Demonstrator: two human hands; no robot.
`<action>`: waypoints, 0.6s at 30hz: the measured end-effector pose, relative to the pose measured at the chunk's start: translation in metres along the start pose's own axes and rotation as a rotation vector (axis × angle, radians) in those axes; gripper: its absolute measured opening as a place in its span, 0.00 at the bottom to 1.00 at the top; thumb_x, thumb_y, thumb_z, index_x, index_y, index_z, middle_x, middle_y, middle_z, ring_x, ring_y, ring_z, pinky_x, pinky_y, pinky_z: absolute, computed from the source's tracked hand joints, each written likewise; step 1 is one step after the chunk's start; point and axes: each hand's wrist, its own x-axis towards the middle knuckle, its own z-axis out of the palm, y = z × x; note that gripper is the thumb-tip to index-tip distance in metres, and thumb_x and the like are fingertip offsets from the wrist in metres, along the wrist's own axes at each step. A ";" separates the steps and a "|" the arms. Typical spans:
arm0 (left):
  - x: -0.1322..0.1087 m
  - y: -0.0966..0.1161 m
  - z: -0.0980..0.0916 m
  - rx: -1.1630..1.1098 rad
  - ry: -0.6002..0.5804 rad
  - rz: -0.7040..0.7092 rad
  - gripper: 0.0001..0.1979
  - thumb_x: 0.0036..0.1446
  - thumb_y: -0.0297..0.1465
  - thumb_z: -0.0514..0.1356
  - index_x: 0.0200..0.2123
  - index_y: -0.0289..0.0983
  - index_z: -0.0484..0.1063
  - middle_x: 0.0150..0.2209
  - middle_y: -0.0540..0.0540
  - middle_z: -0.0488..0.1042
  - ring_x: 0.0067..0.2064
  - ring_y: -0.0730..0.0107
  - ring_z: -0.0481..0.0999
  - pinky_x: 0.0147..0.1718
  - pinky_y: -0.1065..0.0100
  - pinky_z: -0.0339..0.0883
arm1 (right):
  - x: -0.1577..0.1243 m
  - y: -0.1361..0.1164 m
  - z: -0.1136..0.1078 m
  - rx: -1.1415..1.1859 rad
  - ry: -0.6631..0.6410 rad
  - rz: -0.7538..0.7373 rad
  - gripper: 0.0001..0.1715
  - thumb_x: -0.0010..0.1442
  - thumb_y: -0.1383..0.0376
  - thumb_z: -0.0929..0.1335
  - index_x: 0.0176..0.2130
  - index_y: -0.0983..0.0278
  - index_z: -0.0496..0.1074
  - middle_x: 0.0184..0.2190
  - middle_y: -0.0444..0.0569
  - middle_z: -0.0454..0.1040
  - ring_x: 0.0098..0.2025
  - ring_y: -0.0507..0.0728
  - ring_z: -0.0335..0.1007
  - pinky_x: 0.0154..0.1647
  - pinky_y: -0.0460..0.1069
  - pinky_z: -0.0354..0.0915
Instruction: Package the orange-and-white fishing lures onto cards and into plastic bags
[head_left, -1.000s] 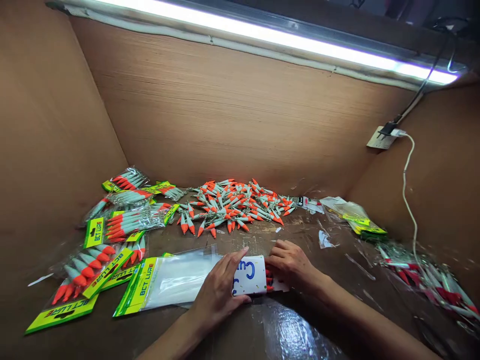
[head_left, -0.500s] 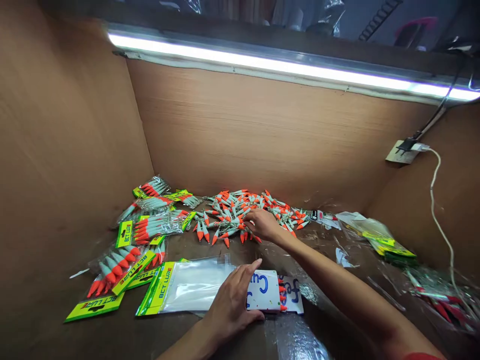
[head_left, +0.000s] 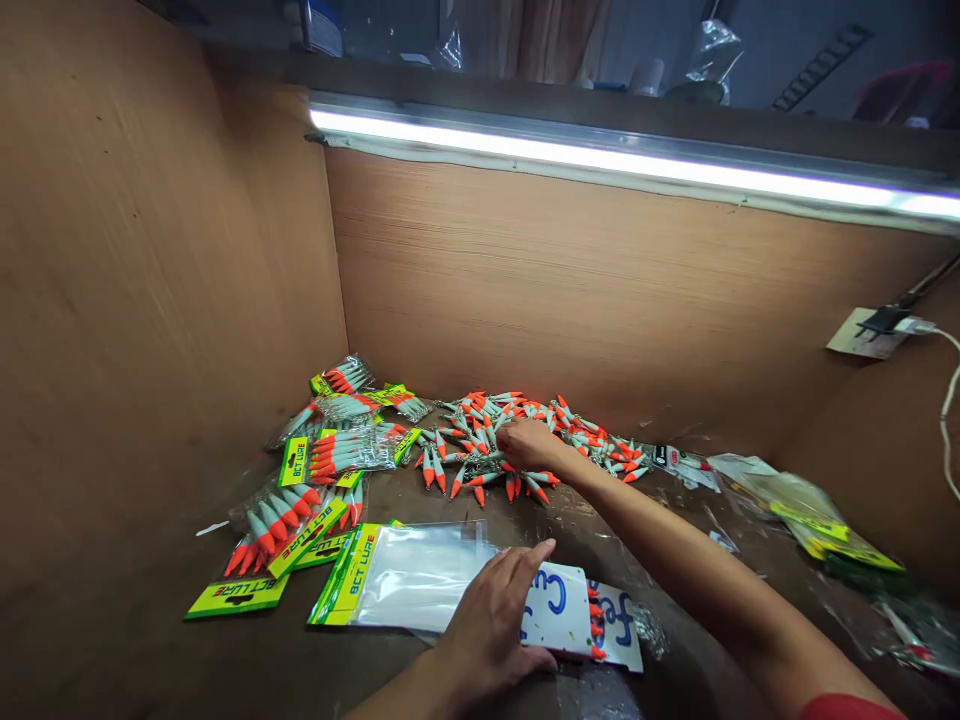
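Observation:
My left hand [head_left: 491, 620] spans a white card [head_left: 564, 608] with blue handwriting, thumb at its near edge and fingers at its far edge, gripping it. Orange tips of fishing lures stick out from the card's right end, above a second lettered card [head_left: 621, 630]. Under the left hand's far side lies a clear plastic bag [head_left: 420, 575] with a yellow-green "BCT LURE" header. My right hand [head_left: 529, 445] reaches into a heap of grey-and-orange fishing lures [head_left: 480, 425]. Its fingers are curled closed around a lure; the fingertips are partly hidden.
Packed lure bags [head_left: 352, 450] with yellow-green headers are piled at the left. More empty-looking packaging [head_left: 832, 525] lies at the right. Wooden walls [head_left: 525, 280] enclose the table, a lit tube lamp [head_left: 600, 155] runs above, and a plug [head_left: 881, 322] sits at the right.
The camera view has swung left, so everything appears farther right. My right hand has moved slightly left within the lure heap, its fingers drawn closer together. My left hand stays on the card.

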 end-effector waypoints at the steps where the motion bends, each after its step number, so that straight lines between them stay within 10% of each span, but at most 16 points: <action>1: 0.000 0.000 0.000 0.001 -0.003 0.000 0.64 0.33 0.33 0.79 0.69 0.50 0.45 0.60 0.42 0.66 0.58 0.48 0.67 0.59 0.50 0.62 | 0.001 0.002 -0.002 0.042 0.012 -0.007 0.11 0.54 0.72 0.67 0.38 0.65 0.77 0.39 0.55 0.79 0.44 0.61 0.72 0.41 0.49 0.61; 10: 0.000 0.001 -0.003 0.007 -0.008 -0.028 0.64 0.31 0.33 0.80 0.68 0.51 0.47 0.60 0.42 0.67 0.58 0.49 0.68 0.58 0.51 0.63 | -0.009 0.016 -0.026 0.600 0.125 -0.057 0.24 0.64 0.50 0.64 0.46 0.67 0.71 0.36 0.50 0.78 0.33 0.53 0.72 0.33 0.46 0.65; 18: 0.002 0.003 -0.002 -0.061 0.049 -0.053 0.60 0.39 0.27 0.76 0.69 0.52 0.45 0.63 0.43 0.64 0.61 0.50 0.67 0.59 0.51 0.63 | -0.166 0.041 -0.020 0.789 0.228 0.124 0.23 0.60 0.50 0.70 0.44 0.66 0.74 0.33 0.47 0.76 0.32 0.53 0.69 0.33 0.47 0.63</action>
